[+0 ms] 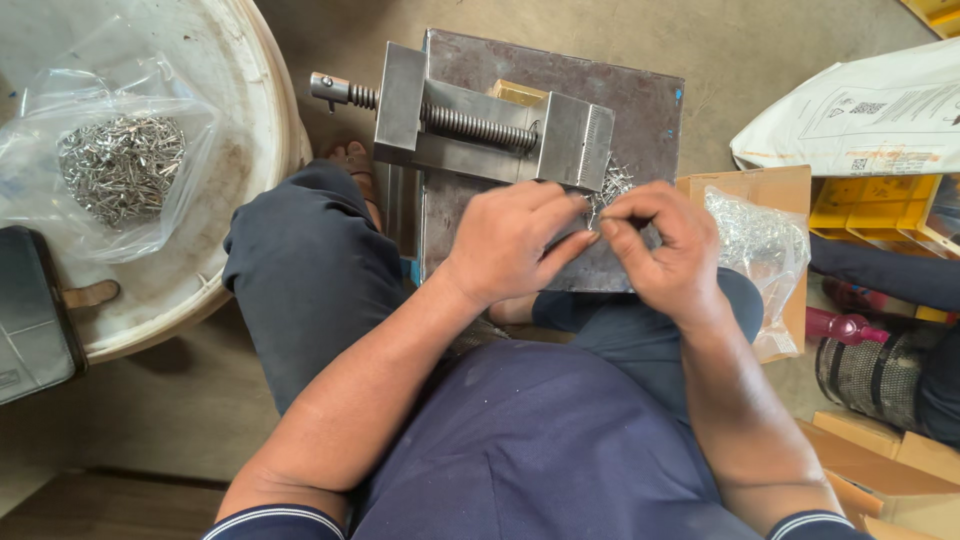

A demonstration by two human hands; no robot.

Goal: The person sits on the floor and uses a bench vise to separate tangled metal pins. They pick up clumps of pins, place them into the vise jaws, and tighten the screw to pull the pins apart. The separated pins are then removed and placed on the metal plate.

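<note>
Steel glints between the fingertips where the two hands meet: the left hand (510,245) and the right hand (668,250) are drawn together, thumbs and forefingers pinched on what looks like a small metal pin, too tiny to make out clearly. They hover over the dark metal plate (640,110), just in front of the vise (490,125). A loose heap of pins (615,182) lies on the plate touching the vise's right end, directly beyond the pinched fingertips and closer to the right hand. The vise's threaded screw runs left to right, across the person's view, its handle end pointing left. Farther out, a clear bag of pins (120,165) rests in a white tub (265,150) well to the left, and another clear bag (760,240) sits in a cardboard box (790,190) just right of the right hand.
</note>
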